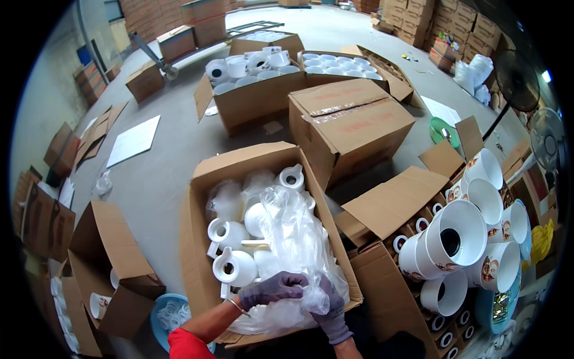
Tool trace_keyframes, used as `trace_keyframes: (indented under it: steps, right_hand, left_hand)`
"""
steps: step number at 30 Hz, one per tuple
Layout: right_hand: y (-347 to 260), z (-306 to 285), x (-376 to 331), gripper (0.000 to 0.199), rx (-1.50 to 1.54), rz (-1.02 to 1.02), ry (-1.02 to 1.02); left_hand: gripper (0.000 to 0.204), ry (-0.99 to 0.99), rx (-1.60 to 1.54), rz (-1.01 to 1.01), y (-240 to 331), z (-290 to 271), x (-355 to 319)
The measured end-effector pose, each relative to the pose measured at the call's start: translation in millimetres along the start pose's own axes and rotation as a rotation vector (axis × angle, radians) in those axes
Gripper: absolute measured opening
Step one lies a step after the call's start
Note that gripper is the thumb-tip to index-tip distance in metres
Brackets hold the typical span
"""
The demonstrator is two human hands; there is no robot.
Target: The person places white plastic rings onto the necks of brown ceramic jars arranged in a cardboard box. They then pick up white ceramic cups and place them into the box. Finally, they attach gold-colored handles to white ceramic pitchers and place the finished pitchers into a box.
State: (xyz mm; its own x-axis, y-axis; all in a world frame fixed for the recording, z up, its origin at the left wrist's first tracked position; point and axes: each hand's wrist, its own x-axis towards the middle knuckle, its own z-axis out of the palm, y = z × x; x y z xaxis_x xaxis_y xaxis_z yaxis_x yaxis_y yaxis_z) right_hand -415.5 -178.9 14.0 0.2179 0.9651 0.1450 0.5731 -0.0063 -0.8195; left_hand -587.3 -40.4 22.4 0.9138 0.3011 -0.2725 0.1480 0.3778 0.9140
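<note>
My left hand (274, 288), in a grey-purple glove, has its fingers closed on gathered clear plastic near the front of an open carton. My right hand (332, 311), gloved alike, grips the bunched end of the same plastic bag (293, 224) just beside it. The bag spreads over the right part of the carton (192, 239), with white shapes showing through it. To its left lie several white plastic jugs (234, 267) with handles and round openings. Whether the bag holds jugs or only covers them, I cannot tell.
At right, white printed tubs (451, 233) stand stacked over a divided carton (376, 293). A taped carton (353, 119) sits ahead, beside open cartons (251, 105) of white parts. A blue basin (160, 320) of white rings and an open carton (110, 257) are at left.
</note>
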Motion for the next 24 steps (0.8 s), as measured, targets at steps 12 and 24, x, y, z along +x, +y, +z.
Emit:
trace_keyframes:
  steps: [12,24]
  right_hand:
    - [29,4,-23,0.044,-0.273,0.135,-0.156]
    - [19,4,-14,0.042,-0.248,-0.105,0.063]
  left_hand:
    - [0.054,1.158,1.518,-0.514,-35,-294,113]
    - [0.01,1.085,0.571,0.285,-18,-178,25]
